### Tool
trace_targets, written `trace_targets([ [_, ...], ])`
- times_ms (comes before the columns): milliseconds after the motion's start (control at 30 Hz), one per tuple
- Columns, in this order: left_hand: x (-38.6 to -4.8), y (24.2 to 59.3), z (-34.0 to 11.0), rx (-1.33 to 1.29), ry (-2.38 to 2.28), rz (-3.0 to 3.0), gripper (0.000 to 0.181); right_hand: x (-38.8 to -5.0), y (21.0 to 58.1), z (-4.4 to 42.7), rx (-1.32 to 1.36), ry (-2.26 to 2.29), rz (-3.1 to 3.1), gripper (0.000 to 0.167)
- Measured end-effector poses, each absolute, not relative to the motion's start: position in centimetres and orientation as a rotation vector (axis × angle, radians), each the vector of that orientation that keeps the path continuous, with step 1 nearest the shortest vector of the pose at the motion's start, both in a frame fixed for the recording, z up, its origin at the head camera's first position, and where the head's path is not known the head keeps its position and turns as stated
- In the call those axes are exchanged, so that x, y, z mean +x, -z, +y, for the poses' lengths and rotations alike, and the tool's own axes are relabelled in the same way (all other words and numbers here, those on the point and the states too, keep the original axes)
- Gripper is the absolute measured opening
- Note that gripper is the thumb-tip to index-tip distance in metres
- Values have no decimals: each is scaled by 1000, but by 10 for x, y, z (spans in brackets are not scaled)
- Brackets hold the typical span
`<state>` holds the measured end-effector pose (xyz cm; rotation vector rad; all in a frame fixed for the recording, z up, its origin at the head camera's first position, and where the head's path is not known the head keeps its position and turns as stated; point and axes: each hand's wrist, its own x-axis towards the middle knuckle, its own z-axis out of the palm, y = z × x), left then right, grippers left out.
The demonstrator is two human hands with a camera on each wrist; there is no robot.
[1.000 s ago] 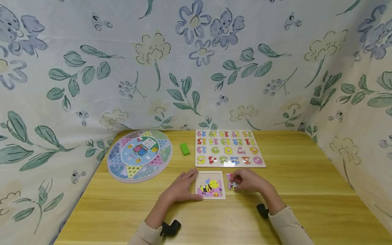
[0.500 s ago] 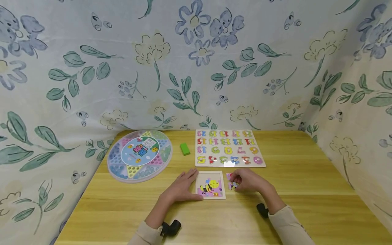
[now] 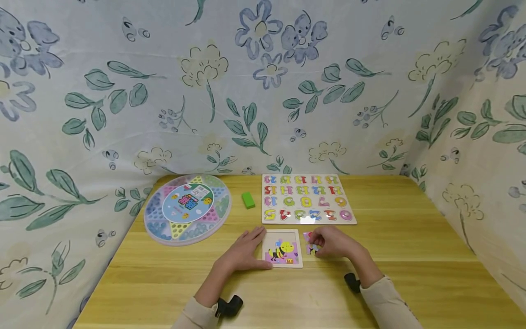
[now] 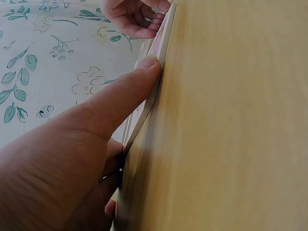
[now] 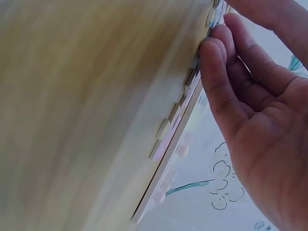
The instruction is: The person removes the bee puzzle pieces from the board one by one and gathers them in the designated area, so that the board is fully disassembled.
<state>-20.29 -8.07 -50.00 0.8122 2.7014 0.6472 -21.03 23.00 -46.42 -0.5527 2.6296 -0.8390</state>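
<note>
My left hand (image 3: 242, 253) holds a square puzzle frame (image 3: 301, 251) steady from its left side. Its fingers lie nearly straight at the upper left corner and the thumb reaches over the lower edge. Inside the frame, pieces with a yellow-and-black bee (image 3: 282, 252) fill the lower part; bare backing shows above. Just right of the frame my right hand (image 3: 333, 242) bends its fingers and thumb round some pink and yellow puzzle pieces (image 3: 307, 249) on the table. In the right wrist view its fingertips touch the row of pieces (image 5: 166, 130); the hand partly hides them.
Behind the frame lies a white number puzzle board (image 3: 308, 199). A round Chinese checkers board (image 3: 181, 232) is at the left, with a green block (image 3: 248, 200) between them. Patterned cloth (image 3: 263, 114) hangs behind the wooden table (image 3: 411, 256).
The pieces under my right fingers have shifted slightly, and more yellow shows there than a second ago. Both hands and the frame stay in nearly the same place.
</note>
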Motion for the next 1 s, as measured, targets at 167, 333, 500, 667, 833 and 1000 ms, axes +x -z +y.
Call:
trace_targets([
  [167,-202,500,-81,811,-645,2702,106,-210,464,231,-557,851,2623,25],
  [333,-203,501,-81,814,-640,2702,106,-210,462,232,-545,860,2620,27],
  [500,-203,499,-81,821,-631,2701,105,-210,459,228,-556,861,2639,30],
  [667,-203,498,-81,820,-638,2697,106,-210,456,217,-567,872,2631,29],
  [833,-203,499,-80,809,-640,2697,106,-212,453,204,-561,891,2600,27],
  [1000,-203,498,-80,807,-633,2699,105,-215,450,190,-622,855,2607,28],
])
